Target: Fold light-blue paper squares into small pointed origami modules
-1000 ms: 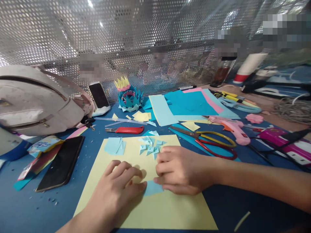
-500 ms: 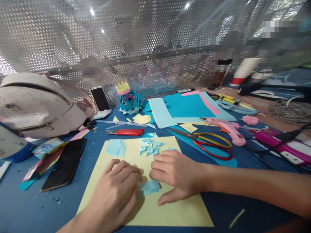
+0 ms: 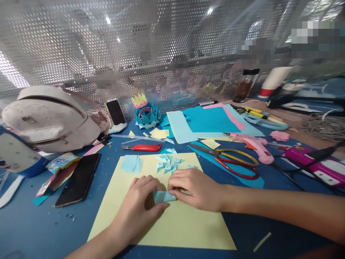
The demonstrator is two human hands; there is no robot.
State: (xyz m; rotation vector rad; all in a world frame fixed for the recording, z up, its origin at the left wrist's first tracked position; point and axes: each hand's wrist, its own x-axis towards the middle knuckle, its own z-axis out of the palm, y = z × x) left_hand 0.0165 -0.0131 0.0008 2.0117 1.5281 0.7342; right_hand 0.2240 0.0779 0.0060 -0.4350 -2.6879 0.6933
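A small light-blue paper piece (image 3: 164, 196) lies between my hands on the large yellow sheet (image 3: 185, 230). My left hand (image 3: 144, 207) has its thumb at the near edge of this piece and its fingers curled beyond the far side, gripping its left part. At the right end, my right hand (image 3: 195, 189) pinches the piece between thumb and fingers. Past my hands sit several small folded light-blue pieces (image 3: 167, 165), partly hidden by my right hand. A stack of light-blue squares (image 3: 132, 163) rests near the sheet's far left corner.
Scissors (image 3: 229, 158), a red cutter (image 3: 147, 148) and a pink glue gun (image 3: 258, 144) lie beyond the sheet. To the left are a dark phone (image 3: 78, 180) and a backpack (image 3: 54, 118). A blue paper flower (image 3: 147, 115) stands at the back, beside blue sheets (image 3: 212, 118).
Both hands have closed on the light-blue piece, which now sits slightly farther from me. My right thumb has drawn in toward its fingers. The camera view has shifted slightly.
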